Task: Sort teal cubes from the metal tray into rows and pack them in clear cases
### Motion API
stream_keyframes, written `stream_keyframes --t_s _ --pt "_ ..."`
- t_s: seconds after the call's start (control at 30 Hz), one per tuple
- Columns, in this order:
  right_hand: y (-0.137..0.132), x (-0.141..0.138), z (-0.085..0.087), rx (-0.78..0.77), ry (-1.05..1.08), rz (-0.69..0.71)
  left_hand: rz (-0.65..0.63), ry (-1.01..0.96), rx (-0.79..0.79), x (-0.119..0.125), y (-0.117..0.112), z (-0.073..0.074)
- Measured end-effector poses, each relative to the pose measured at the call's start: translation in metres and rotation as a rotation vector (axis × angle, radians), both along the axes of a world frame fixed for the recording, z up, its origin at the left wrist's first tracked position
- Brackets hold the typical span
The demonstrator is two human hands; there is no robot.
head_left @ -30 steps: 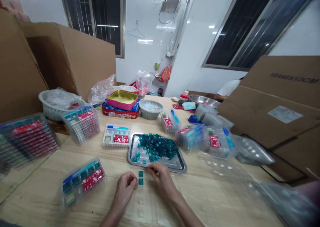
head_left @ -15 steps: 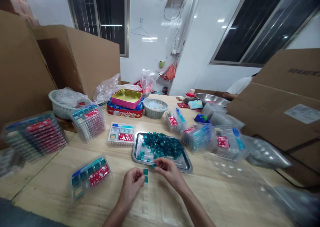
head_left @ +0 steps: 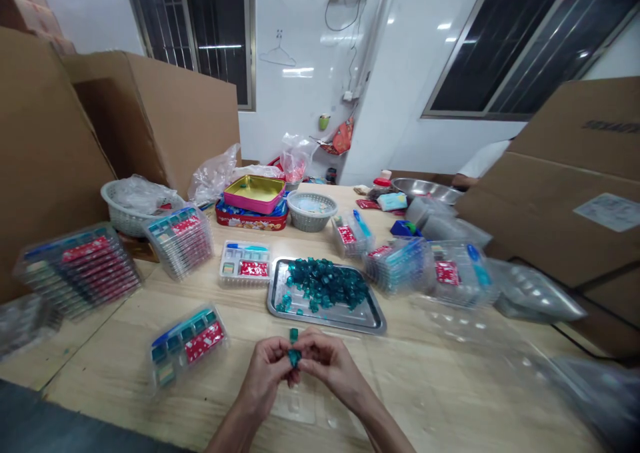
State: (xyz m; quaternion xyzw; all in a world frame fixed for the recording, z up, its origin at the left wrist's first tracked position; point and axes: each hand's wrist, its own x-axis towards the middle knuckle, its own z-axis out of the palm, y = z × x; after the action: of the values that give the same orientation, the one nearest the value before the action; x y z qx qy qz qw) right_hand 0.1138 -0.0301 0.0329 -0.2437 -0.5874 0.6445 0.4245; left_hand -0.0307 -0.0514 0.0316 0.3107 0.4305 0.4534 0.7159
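My left hand [head_left: 265, 371] and my right hand [head_left: 327, 363] meet low in the middle of the view, fingertips pinched together on a small teal block [head_left: 294, 357]. A second teal block [head_left: 293, 334] shows just above the fingers. Under the hands lies a clear plastic blister tray [head_left: 300, 406] on the wooden table [head_left: 430, 386]. Just beyond them a metal tray [head_left: 370, 316] holds a heap of teal blocks [head_left: 325, 285].
A filled blister pack [head_left: 187, 343] lies left of my hands. Stacks of filled packs [head_left: 80, 273] [head_left: 181, 240] stand at left, more packs [head_left: 400, 266] and empty clear trays [head_left: 535, 293] at right. Baskets, a tin [head_left: 253, 193] and cardboard boxes [head_left: 165, 116] ring the table. A person sits far right.
My right hand came back from the metal tray's edge toward my left hand. Both hands now pinch a teal block together, nearer to me.
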Motion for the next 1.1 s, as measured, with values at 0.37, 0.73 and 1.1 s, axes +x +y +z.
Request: stream_keyframes --t_s 0.37,0.73,1.1 --pt "-0.011 -0.008 0.008 -0.157 0.079 -0.056 0.142 0.112 0.04 0.009 -0.01 -0.008" --pt "-0.018 -0.008 -0.005 -0.27 -0.057 -0.193 -0.011 0.481 0.236 0.0 -0.017 0.004" --pt "0.007 0.009 -0.018 0.292 -0.726 -0.311 0.022 0.722 0.177 -0.029 0.0 -0.01"
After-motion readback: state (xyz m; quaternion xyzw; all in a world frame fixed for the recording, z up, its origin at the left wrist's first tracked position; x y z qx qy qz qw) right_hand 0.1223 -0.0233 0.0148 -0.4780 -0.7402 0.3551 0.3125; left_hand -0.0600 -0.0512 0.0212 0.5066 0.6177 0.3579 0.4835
